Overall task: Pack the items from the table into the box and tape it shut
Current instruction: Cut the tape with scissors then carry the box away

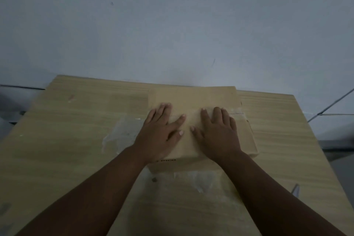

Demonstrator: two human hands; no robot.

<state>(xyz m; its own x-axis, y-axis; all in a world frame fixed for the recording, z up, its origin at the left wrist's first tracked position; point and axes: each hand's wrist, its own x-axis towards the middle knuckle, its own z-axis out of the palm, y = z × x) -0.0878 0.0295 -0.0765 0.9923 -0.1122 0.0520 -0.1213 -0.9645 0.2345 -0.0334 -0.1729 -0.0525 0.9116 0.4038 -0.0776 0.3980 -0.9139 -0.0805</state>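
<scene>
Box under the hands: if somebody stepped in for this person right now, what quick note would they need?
Left hand: open, flat on the box top, pressing.
Right hand: open, flat beside it, also pressing.
Box: on the wooden table, flaps closed.
Done: packing looks finished; a clear tape strip seems to run across the top seam.
Left: smooth the tape down and check that the seam holds. No tape roll is in view.
</scene>
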